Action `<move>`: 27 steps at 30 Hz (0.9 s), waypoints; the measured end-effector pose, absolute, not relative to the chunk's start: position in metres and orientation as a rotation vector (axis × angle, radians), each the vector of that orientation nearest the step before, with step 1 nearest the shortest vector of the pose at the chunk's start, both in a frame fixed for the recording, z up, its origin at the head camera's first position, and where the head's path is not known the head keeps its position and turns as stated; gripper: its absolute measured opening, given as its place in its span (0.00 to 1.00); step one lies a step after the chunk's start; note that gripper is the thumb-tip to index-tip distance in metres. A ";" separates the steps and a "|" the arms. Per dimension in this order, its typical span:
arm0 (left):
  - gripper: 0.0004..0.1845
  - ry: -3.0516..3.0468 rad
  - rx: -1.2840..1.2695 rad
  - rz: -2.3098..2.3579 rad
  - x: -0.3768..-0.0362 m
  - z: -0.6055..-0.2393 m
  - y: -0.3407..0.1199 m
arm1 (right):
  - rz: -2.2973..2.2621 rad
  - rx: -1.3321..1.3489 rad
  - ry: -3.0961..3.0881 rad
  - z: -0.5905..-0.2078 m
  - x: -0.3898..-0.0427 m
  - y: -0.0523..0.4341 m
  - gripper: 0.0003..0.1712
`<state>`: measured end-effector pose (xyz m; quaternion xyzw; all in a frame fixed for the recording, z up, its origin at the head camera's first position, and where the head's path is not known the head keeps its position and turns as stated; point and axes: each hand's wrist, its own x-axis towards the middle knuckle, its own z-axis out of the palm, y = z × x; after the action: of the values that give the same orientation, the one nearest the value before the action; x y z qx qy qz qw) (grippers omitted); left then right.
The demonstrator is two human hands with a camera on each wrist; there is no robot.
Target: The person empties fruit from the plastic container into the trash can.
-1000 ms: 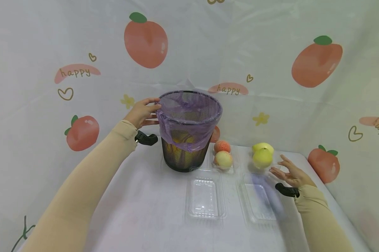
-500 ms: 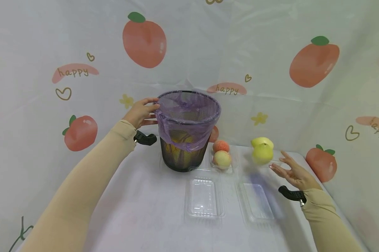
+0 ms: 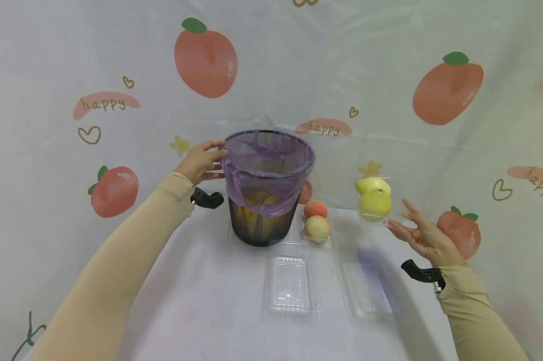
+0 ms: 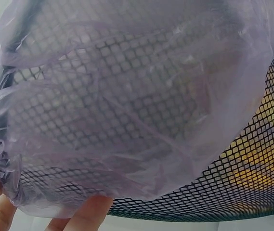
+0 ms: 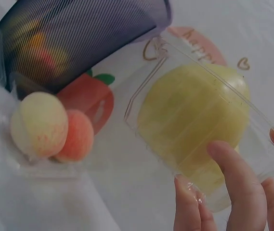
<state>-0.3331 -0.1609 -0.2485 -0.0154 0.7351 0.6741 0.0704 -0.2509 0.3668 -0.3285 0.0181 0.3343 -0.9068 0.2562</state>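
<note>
A black mesh bin [image 3: 261,225] lined with a purple bag [image 3: 271,155] stands at the back of the white table. My left hand [image 3: 204,161] grips its left rim; the fingers [image 4: 86,214] show under the bag's edge against the mesh [image 4: 223,187]. Yellow and orange things lie inside the bin. My right hand [image 3: 418,234] holds a clear plastic tray [image 5: 151,82] with two yellow-green pears [image 3: 374,201] in the air to the right of the bin. Its fingers [image 5: 233,183] press the tray's underside below a pear [image 5: 189,115].
Two peaches [image 3: 316,221] sit in a clear tray just right of the bin, also visible as the peaches [image 5: 50,127] in the right wrist view. Two empty clear trays [image 3: 291,281] [image 3: 366,293] lie on the table nearer me. A fruit-print cloth hangs behind.
My right hand has lifted the tray of pears off the table and raised it. The left hand has stayed on the bin's rim.
</note>
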 end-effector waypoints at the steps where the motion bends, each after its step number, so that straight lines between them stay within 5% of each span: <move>1: 0.28 2.213 -0.045 2.027 -0.333 -0.248 -0.161 | -2.472 0.056 0.896 -0.327 -0.251 0.366 0.22; 27: 0.28 2.210 -0.027 2.021 -0.329 -0.247 -0.161 | -2.544 0.092 1.064 -0.251 -0.254 0.315 0.24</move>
<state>-0.3290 -0.1609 -0.2466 -0.0091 0.7360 0.6729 0.0732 -0.2535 0.3146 -0.2513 0.0328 0.3787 -0.9052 0.1902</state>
